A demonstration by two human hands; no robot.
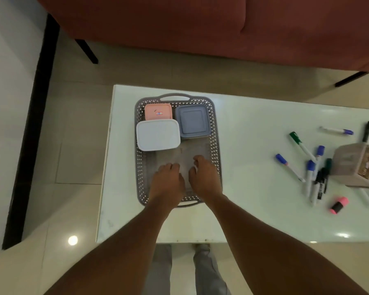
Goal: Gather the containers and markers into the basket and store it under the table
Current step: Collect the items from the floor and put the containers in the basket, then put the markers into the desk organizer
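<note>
A grey perforated basket (215, 145) sits on the white table (254, 128), left of middle. In its far half lie a pink container (158, 111), a blue-grey container (192, 121) and a white container (157, 134). My left hand (166, 184) and my right hand (203, 177) hover side by side over the basket's empty near half, fingers loosely curled, holding nothing. Several markers (307, 165) with blue, green and black caps lie scattered at the table's right. A short pink-and-black marker (339, 205) lies nearer the front edge.
A beige box-like holder (356, 167) lies tipped among the markers at the far right. A red sofa (200, 24) stands beyond the table. Tiled floor runs to the left; my legs show below the table's front edge.
</note>
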